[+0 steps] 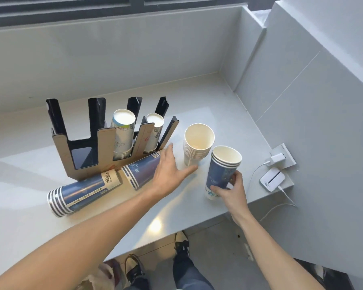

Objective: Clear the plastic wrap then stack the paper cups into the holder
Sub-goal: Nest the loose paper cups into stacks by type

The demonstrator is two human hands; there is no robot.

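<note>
Fingers of the right hand wrap the lower part of an upright blue cup stack, at about 4 o'clock on the grey surface. Left hand lies spread and flat, holding nothing, over the end of a blue stack lying on its side. At its 1 o'clock stands a white cup stack. A second lying stack rests at 8 o'clock. Behind, the black holder carries two upside-down stacks in its right slots.
</note>
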